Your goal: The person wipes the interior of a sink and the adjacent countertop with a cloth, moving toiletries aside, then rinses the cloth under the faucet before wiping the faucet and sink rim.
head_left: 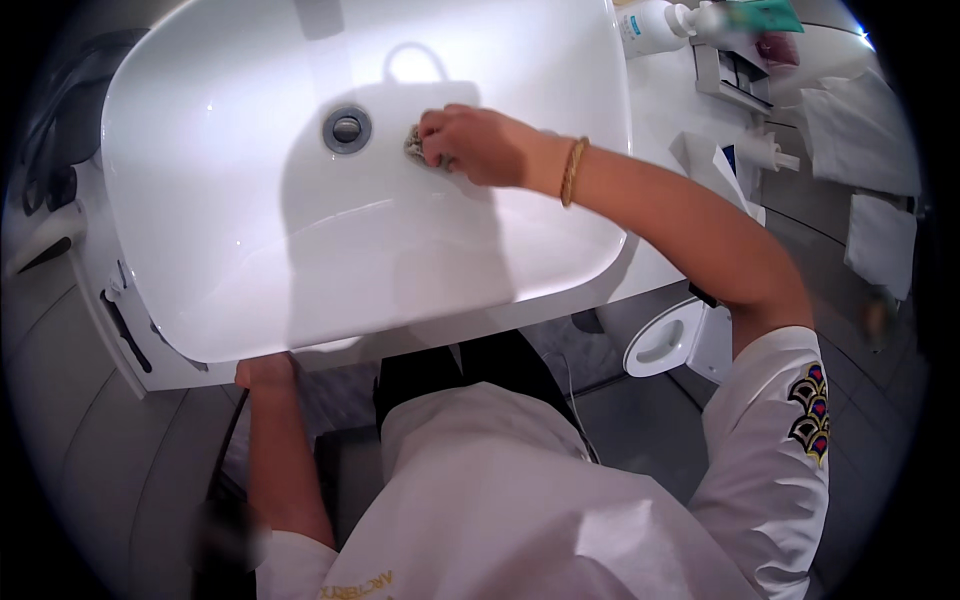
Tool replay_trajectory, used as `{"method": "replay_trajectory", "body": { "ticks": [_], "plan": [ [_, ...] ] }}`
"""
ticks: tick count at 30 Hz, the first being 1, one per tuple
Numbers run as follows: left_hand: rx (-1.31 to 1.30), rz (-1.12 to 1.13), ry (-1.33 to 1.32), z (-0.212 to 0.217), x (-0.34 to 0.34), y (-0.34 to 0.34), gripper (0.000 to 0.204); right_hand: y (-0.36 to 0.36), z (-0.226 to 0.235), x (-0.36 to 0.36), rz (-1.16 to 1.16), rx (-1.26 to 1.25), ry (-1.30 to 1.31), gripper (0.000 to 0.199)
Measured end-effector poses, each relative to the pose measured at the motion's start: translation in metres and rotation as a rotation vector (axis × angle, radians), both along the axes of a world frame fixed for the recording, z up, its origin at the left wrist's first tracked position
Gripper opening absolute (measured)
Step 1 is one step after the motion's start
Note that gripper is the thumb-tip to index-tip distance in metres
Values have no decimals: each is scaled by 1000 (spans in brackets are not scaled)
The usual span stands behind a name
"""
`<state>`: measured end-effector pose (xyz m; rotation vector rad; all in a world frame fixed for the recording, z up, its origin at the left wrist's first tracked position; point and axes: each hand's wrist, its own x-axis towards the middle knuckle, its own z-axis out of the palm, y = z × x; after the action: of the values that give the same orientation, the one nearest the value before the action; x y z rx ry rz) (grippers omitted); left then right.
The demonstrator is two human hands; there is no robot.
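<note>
The basin floor of the white sink [230, 250] is open on its left and near portions. The drain [347, 129] sits at centre-far; the right hand [475, 145] with its scrubbing pad [415, 145] occupies the space just right of it. The far right counter is crowded by a pump bottle [650, 25] and a rack [735, 75]. The left hand [265, 372] blocks the near rim.

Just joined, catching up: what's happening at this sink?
A person leans over a white sink. The right hand presses a small greyish scrub pad against the basin floor, just right of the drain. The left hand grips the sink's near edge. A gold bangle sits on the right wrist. A white pump bottle stands on the counter at the back right.
</note>
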<state>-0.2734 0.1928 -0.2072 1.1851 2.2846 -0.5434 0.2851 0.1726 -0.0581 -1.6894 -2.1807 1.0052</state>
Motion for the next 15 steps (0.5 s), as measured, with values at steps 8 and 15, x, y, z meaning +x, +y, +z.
{"method": "replay_trajectory", "body": {
  "ticks": [8, 15],
  "plan": [
    [357, 1123, -126, 98, 127, 17, 37, -74, 102, 58, 98, -721, 338, 18],
    [437, 901, -381, 80, 106, 4, 39, -49, 64, 74, 163, 127, -426, 30]
  ]
}}
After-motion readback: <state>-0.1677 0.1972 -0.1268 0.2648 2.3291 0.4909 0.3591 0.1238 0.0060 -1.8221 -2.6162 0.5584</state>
